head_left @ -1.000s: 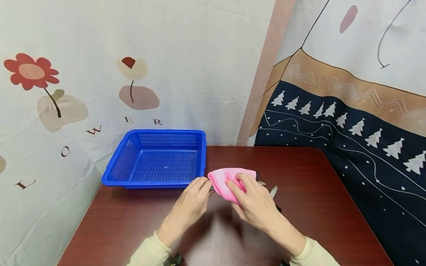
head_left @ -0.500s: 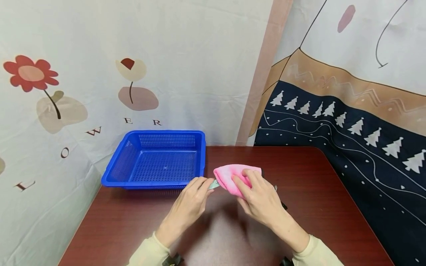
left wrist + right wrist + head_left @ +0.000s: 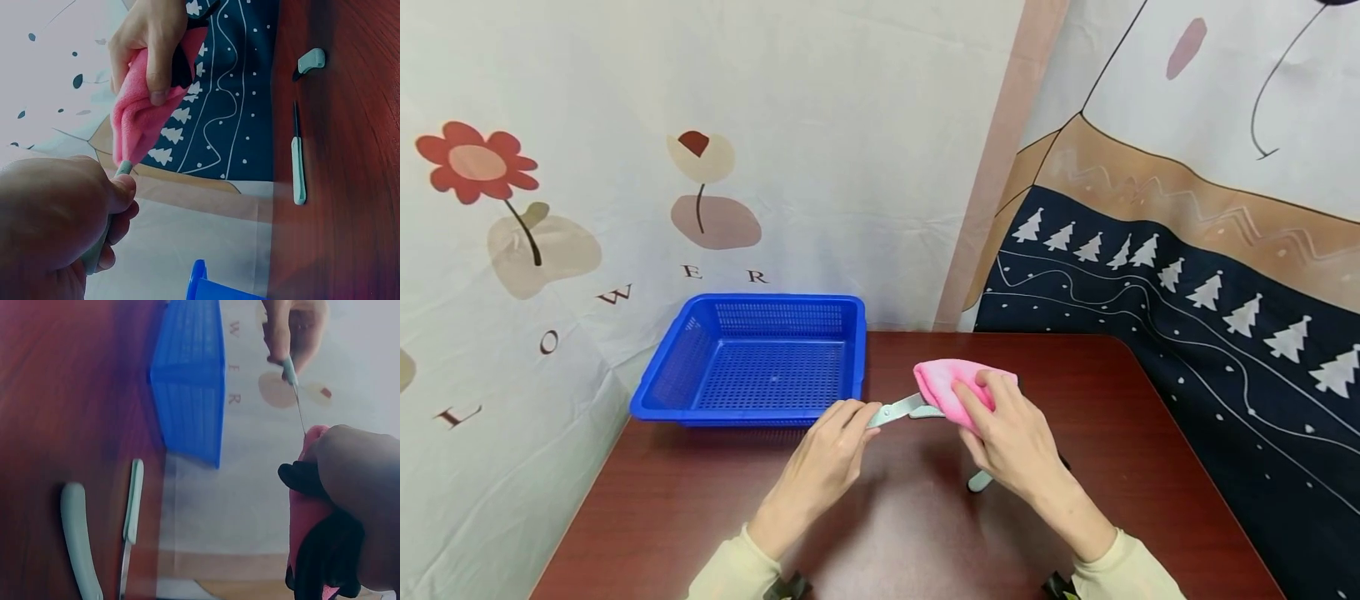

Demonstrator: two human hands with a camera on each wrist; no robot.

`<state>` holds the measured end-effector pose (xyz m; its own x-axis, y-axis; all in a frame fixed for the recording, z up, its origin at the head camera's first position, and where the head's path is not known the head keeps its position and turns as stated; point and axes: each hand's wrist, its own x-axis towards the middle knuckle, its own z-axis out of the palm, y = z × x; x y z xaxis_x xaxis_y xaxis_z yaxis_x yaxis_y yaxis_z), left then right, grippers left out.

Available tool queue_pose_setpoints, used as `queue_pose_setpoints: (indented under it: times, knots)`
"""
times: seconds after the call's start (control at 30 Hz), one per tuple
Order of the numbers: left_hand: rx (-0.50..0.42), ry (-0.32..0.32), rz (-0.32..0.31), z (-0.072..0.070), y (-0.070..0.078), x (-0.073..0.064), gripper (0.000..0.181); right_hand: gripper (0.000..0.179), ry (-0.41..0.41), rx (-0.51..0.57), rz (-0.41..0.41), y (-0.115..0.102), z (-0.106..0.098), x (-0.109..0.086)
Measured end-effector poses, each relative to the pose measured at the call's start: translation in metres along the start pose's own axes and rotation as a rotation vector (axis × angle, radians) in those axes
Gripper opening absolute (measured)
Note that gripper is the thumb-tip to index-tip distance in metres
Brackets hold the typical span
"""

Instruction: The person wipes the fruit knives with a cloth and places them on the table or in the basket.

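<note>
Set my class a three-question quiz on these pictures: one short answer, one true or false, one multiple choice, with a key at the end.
1. Which hand holds the pink cloth?
2. True or false: in the head view, the blue basket stands to the left of the cloth.
3. What does the left hand grip?
A) a spoon
B) a knife
C) a cup

Key:
1. The right hand.
2. True.
3. B.
</note>
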<state>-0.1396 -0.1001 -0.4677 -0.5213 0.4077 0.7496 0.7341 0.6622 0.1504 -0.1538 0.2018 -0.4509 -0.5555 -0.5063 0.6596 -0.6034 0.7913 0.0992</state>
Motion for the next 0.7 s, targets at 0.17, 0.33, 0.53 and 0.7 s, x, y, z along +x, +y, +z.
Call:
queue_pose_setpoints:
  times: [0.17,0.33,0.53,0.7]
  knots:
    - [-0.011,0.000,-0.005,-0.002,0.000,-0.001,0.033,0.057,-0.034,-0.018,0.069,0.017,-0.003,-0.004]
    - [-0.007,0.005,-0.013,-0.004,-0.002,-0.001,0.034,0.058,-0.063,-0.033,0.144,0.033,-0.005,-0.013]
    - [-0.003,0.003,-0.024,-0.005,-0.005,-0.003,0.033,0.059,-0.029,-0.026,0.156,0.038,-0.010,-0.018]
    - [0.008,-0.002,-0.027,-0.005,-0.005,-0.004,0.032,0.056,0.038,0.002,0.110,0.028,-0.012,-0.012]
